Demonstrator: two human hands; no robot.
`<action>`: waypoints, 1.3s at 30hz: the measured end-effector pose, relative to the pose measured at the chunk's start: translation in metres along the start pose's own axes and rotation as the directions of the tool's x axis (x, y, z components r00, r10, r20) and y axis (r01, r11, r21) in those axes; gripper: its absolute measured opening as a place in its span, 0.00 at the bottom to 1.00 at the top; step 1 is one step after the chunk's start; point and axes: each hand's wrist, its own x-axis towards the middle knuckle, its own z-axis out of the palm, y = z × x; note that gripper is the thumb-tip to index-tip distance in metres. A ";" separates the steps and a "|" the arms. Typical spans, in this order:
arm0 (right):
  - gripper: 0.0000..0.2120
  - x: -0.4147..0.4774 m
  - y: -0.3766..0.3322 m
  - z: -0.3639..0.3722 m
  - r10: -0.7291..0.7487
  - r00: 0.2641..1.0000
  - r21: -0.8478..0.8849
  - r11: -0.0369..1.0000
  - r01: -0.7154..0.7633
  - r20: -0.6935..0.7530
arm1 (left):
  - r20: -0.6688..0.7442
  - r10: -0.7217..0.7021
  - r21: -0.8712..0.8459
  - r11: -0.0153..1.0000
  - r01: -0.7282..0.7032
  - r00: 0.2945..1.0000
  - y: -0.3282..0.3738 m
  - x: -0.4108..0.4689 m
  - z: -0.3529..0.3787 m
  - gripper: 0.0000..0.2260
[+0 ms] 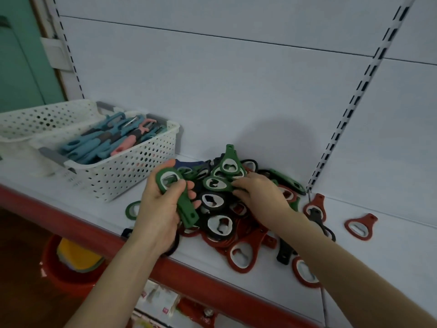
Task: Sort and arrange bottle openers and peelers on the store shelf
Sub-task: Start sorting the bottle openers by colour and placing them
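A heap of bottle openers (pixel 236 223) in green, black and red lies on the white shelf (pixel 378 254). My left hand (pixel 158 209) grips a stack of green bottle openers (pixel 182 200) just left of the heap. My right hand (pixel 262 195) reaches into the heap and pinches another green opener (pixel 216 183) at its edge. A white perforated basket (pixel 132 166) at the left holds several blue, pink and grey peelers (pixel 106 143).
A second white basket (pixel 35 121) stands behind the first. Loose red openers (pixel 359 226) lie to the right, a green one (pixel 132 209) near my left wrist. The shelf has a red front edge (pixel 212 287). A red bucket (pixel 63 268) sits below.
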 end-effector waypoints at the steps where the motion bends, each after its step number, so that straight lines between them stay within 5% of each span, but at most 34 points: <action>1: 0.12 0.000 0.000 0.000 -0.020 1.000 -0.018 1.000 0.020 -0.010 | -0.001 -0.005 0.018 1.000 0.005 1.000 0.001 0.001 -0.002 0.13; 3: 0.10 -0.005 -0.001 -0.002 -0.055 0.991 0.049 0.997 0.061 -0.118 | 0.018 -0.027 0.015 1.000 0.026 0.999 0.000 0.003 -0.003 0.11; 6: 0.07 -0.017 -0.007 -0.017 0.086 0.950 0.378 0.925 0.036 -0.302 | 0.054 -0.076 -0.048 0.996 0.079 0.996 -0.003 0.006 0.003 0.04; 8: 0.07 -0.027 -0.022 -0.024 0.108 0.940 0.492 0.868 0.069 -0.322 | 0.100 -0.089 -0.072 0.993 0.097 0.991 -0.005 0.009 0.013 0.10; 10: 0.07 -0.034 -0.035 -0.023 0.007 0.951 0.455 0.879 0.141 -0.308 | 0.150 -0.107 -0.100 0.987 0.123 0.983 -0.008 0.011 0.024 0.16; 13: 0.08 -0.031 -0.033 -0.020 -0.050 0.973 0.385 0.913 0.137 -0.226 | 0.148 -0.130 -0.135 0.979 0.150 0.980 -0.008 0.017 0.034 0.10; 18: 0.16 0.019 0.000 -0.025 0.195 0.957 0.285 0.950 -0.129 -0.216 | 0.120 -0.148 -0.135 0.977 0.163 0.982 -0.003 0.029 0.030 0.11; 24: 0.24 0.062 -0.006 -0.004 0.392 0.920 -0.013 0.920 -0.392 0.024 | 0.148 -0.145 -0.138 0.976 0.166 0.978 0.008 0.040 0.014 0.07; 30: 0.05 0.056 0.013 -0.012 0.405 0.909 0.340 0.872 -0.353 -0.096 | 0.201 -0.218 -0.117 0.963 0.244 0.955 0.011 0.055 0.004 0.07; 33: 0.08 0.038 0.016 -0.033 0.389 0.895 0.464 0.848 -0.255 -0.218 | 0.263 -0.242 -0.100 0.956 0.276 0.934 0.011 0.062 0.007 0.08; 37: 0.07 0.004 0.006 -0.067 0.260 0.965 0.706 0.675 -0.214 0.044 | 0.399 -0.337 0.011 0.932 0.363 0.853 0.010 0.066 0.021 0.08; 39: 0.05 -0.008 0.000 -0.076 0.178 0.969 0.678 0.692 -0.246 0.171 | 0.485 -0.415 0.097 0.900 0.424 0.770 0.007 0.062 0.030 0.10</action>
